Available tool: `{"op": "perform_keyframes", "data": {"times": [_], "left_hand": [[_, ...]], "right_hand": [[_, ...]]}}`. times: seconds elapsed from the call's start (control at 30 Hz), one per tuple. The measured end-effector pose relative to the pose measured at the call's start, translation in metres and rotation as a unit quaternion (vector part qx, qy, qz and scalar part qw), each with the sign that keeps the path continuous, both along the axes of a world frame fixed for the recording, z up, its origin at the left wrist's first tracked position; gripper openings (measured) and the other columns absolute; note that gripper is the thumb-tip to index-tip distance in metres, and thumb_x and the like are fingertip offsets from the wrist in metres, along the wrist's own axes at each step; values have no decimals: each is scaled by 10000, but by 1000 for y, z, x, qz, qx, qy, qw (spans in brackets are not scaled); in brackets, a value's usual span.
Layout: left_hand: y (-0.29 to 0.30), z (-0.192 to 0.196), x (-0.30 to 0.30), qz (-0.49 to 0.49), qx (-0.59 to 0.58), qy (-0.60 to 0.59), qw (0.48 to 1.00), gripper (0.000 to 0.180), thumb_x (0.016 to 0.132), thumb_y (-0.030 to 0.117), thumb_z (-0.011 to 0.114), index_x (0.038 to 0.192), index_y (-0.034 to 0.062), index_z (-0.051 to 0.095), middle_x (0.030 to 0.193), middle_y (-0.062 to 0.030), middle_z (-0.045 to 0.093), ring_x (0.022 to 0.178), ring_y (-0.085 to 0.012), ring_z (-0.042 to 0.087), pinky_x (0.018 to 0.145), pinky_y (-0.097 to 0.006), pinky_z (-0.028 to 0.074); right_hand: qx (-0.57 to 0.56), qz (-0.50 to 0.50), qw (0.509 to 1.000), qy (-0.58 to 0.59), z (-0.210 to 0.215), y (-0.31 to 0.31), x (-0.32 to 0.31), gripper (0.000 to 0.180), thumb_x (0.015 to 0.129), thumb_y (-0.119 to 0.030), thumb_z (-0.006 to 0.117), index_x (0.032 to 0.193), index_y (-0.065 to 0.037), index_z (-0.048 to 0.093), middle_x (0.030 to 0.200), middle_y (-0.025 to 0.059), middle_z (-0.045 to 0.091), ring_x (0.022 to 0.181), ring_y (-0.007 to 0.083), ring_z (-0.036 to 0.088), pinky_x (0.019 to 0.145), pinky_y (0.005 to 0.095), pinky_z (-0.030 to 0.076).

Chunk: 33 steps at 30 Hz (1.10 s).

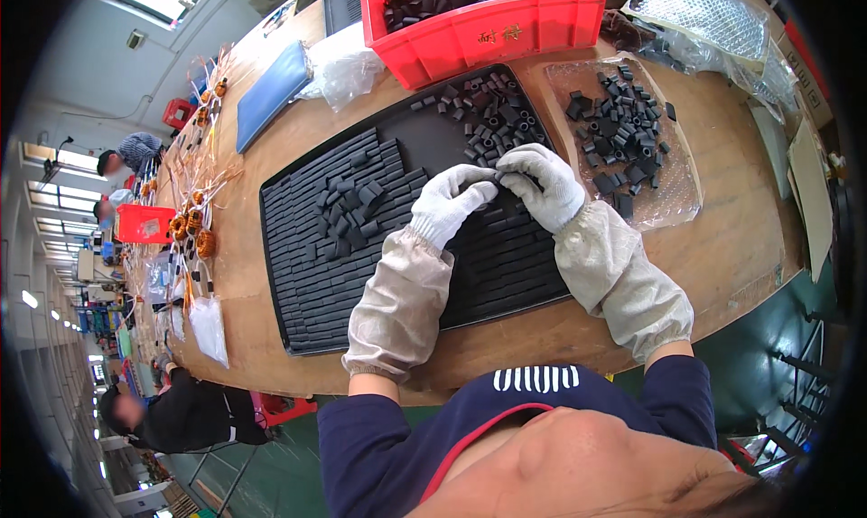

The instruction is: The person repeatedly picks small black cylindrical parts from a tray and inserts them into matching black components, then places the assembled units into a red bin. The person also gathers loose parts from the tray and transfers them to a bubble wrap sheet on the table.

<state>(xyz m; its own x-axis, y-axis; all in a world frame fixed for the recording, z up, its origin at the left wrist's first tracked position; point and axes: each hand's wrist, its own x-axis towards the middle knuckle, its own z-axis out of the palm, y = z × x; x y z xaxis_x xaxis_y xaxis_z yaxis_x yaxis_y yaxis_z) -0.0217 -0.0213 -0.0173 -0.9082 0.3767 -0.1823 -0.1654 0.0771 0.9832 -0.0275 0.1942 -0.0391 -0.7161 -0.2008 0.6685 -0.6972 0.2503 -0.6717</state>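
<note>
My left hand (pixel 456 202) and my right hand (pixel 545 184), both in white gloves, come together above a black tray (pixel 423 131). Their thumbs and fingers are pinched with the tips nearly touching; whatever they hold is too small and covered to make out. Tight rows of short black tubes (pixel 316 283) lie in the tray under and left of my hands. A loose heap of black pieces (pixel 348 213) sits on top of the left rows. More loose black tubes (pixel 495 112) lie at the tray's far right, just beyond my right hand.
A red bin (pixel 488 44) full of black pieces stands beyond the tray. To the right, a bubble-wrap sheet (pixel 664 206) bears loose black tubes. A blue folder-like slab (pixel 273 95) and clear plastic (pixel 343 71) lie far left. Wired copper coils (pixel 204 242) line the left edge; a person (pixel 194 414) sits nearby.
</note>
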Motion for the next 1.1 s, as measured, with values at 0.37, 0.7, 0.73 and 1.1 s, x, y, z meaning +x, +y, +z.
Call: {"op": "perform_keyframes", "data": {"times": [0.37, 0.7, 0.73, 1.1], "left_hand": [[0, 12, 7, -6, 26, -23, 999, 324, 983, 202, 711, 1238, 7, 672, 1072, -38, 706, 976, -107, 638, 879, -278, 530], [-67, 32, -64, 198, -388, 365, 823, 260, 912, 240, 729, 1131, 101, 757, 1038, -157, 717, 968, -330, 699, 893, -433, 556], [-95, 16, -86, 196, -462, 364, 784, 263, 886, 280, 751, 1119, 159, 775, 1067, -141, 709, 1005, -344, 679, 914, -450, 547], [-99, 14, -104, 134, -699, 260, 653, 349, 902, 371, 729, 1240, 283, 730, 1346, -109, 594, 1242, -346, 563, 1063, -439, 477]], "right_hand": [[3, 12, 999, -30, 8, -4, 5, 160, 824, -22, 773, 967, -41, 702, 1050, 150, 694, 991, 343, 686, 863, 408, 552], [-13, -32, 996, -84, 12, -3, 10, 279, 916, -53, 706, 1191, -37, 667, 1088, 129, 660, 908, 245, 678, 813, 334, 547], [-7, -27, 996, -88, 13, -5, 11, 276, 915, -56, 708, 1187, -35, 668, 1086, 130, 661, 912, 253, 681, 816, 340, 548], [5, -31, 995, -93, 12, -2, 9, 258, 909, -57, 713, 1165, -36, 685, 1068, 143, 676, 966, 305, 695, 843, 363, 549]]}}
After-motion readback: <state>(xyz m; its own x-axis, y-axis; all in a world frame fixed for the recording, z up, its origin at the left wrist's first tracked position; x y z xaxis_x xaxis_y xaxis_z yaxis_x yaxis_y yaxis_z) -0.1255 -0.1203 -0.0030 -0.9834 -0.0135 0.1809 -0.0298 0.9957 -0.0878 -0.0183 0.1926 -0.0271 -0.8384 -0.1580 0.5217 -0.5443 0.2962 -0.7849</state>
